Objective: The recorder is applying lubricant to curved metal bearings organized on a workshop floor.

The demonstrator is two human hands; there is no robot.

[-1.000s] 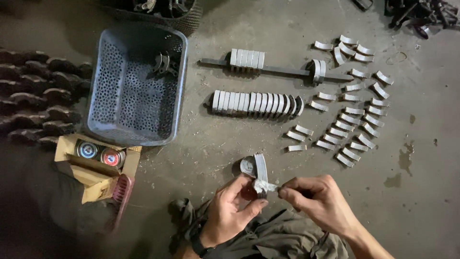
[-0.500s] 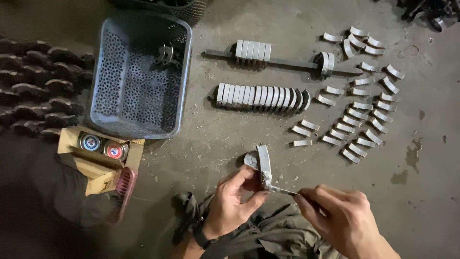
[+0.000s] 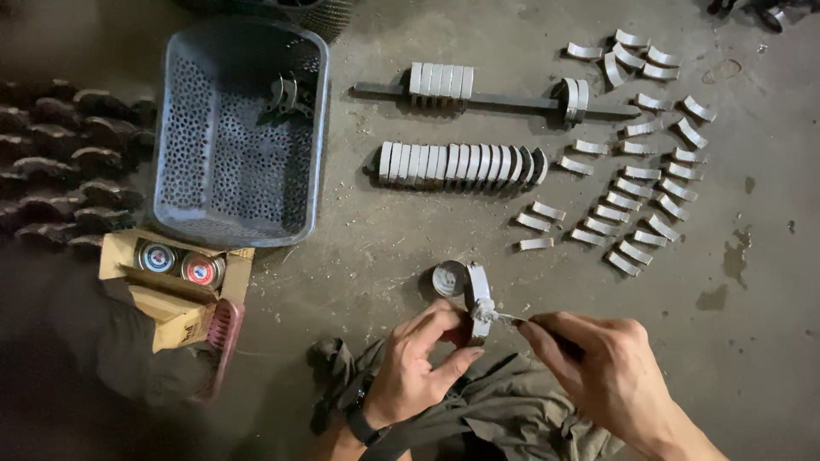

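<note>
My left hand (image 3: 420,369) grips a curved grey metal shell piece (image 3: 479,296), held upright over the concrete floor. My right hand (image 3: 605,373) pinches a thin dark tool (image 3: 547,333) whose tip touches the lower part of that piece. A small round tin (image 3: 448,278) sits on the floor just behind the piece. Beyond it, one row of matching shells (image 3: 461,164) stands on edge, and more are threaded on a dark bar (image 3: 491,100). Several loose shells (image 3: 636,183) lie spread at the right.
A grey perforated plastic basket (image 3: 235,218) with a few metal parts stands at the left. Below it sits an open cardboard box (image 3: 171,277) with round tins. Dark ridged parts (image 3: 60,162) are stacked at the far left. A cloth (image 3: 478,410) lies on my lap.
The view has shifted so the floor items sit a little lower and to the right. Both hands stay on the shell piece, which now stands more upright, with the tool tip against it.
</note>
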